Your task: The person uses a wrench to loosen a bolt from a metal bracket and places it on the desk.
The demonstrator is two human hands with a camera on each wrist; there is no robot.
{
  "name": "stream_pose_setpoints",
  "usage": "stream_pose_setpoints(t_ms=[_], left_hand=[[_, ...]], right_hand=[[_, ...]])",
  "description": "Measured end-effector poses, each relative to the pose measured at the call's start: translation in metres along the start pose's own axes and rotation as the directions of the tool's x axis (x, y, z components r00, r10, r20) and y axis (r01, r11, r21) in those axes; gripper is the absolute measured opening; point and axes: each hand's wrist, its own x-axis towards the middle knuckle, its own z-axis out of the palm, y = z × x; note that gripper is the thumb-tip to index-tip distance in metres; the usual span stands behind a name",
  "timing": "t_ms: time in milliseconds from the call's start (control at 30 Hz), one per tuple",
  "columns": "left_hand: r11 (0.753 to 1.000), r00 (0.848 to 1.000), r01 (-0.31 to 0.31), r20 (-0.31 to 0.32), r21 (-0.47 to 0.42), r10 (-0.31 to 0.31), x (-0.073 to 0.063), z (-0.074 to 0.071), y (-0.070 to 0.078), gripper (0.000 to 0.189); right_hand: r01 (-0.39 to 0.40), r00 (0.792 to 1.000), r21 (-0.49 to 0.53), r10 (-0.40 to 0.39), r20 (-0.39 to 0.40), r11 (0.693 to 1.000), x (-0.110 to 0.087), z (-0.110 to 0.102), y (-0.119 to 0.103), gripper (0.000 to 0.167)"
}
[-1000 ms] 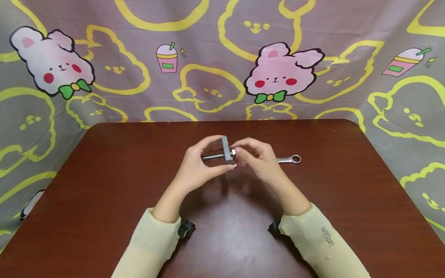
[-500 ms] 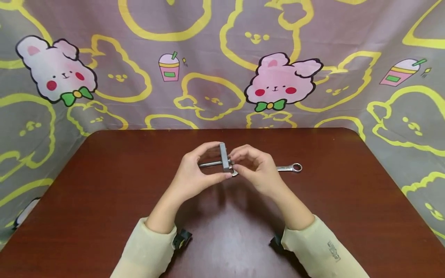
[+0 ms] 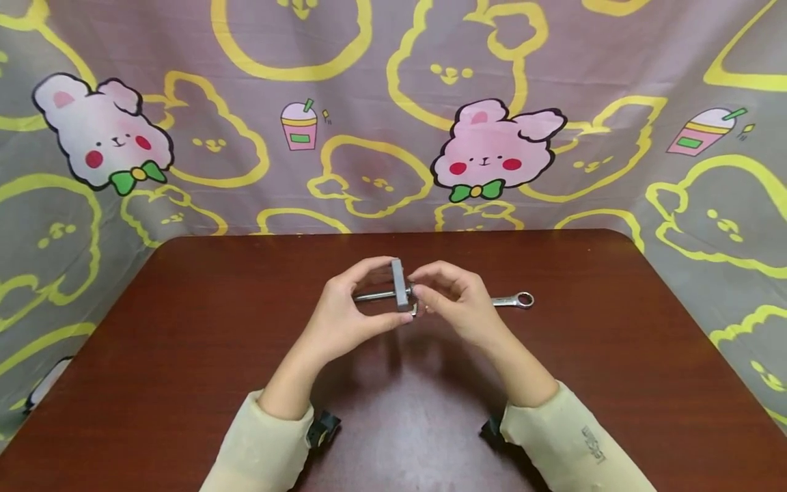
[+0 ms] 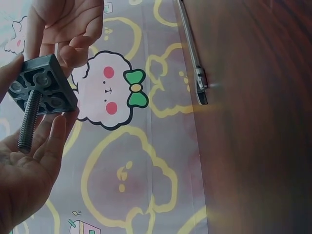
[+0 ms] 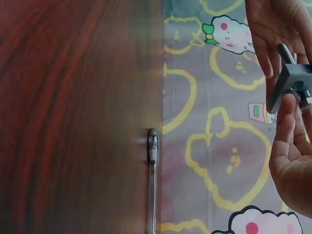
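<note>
My left hand (image 3: 335,314) grips a grey square block (image 3: 399,285) by its edges, thumb below and fingers above. Through the block runs a threaded bolt (image 3: 374,296), its long end pointing left into the palm's hollow. Ribs and round recesses mark the block's face (image 4: 41,78) in the left wrist view, where the bolt's thread (image 4: 30,122) is plain. On the block's other side, thumb and fingertips of my right hand (image 3: 470,304) pinch the hex piece (image 5: 308,101) at the bolt's short end, largely covering it in the head view.
A combination wrench (image 3: 513,301) lies on the brown table (image 3: 184,355) behind the hands, ring end to the right, its middle hidden by the right hand. A patterned cloth (image 3: 369,89) hangs around the table's far and side edges.
The right fingers have shifted at the bolt's end, covering the hex piece that showed clearly earlier. The left hand keeps its grip on the block. The head view has tilted slightly up.
</note>
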Motion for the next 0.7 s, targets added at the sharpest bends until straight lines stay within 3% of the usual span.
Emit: stream_pose_setpoints(t_ms=[367, 600, 700], left_hand=[[1.0, 1.0, -0.008, 0.015, 0.007, 0.008, -0.0008, -0.0007, -0.0013, 0.068], [1.0, 1.0, 0.003, 0.003, -0.008, -0.003, 0.0014, -0.0033, -0.0035, 0.067], [1.0, 1.0, 0.014, 0.006, -0.007, -0.014, 0.0013, -0.0035, -0.0043, 0.067]], right_hand=[[-0.02, 0.997, 0.032, 0.022, -0.07, 0.999, -0.0019, 0.0097, 0.0046, 0.015], [0.129, 0.991, -0.016, -0.13, -0.023, 0.991, -0.0004, 0.0095, 0.0028, 0.022], [0.128, 0.992, -0.024, -0.128, -0.002, 0.991, -0.0003, 0.0073, 0.0034, 0.023]])
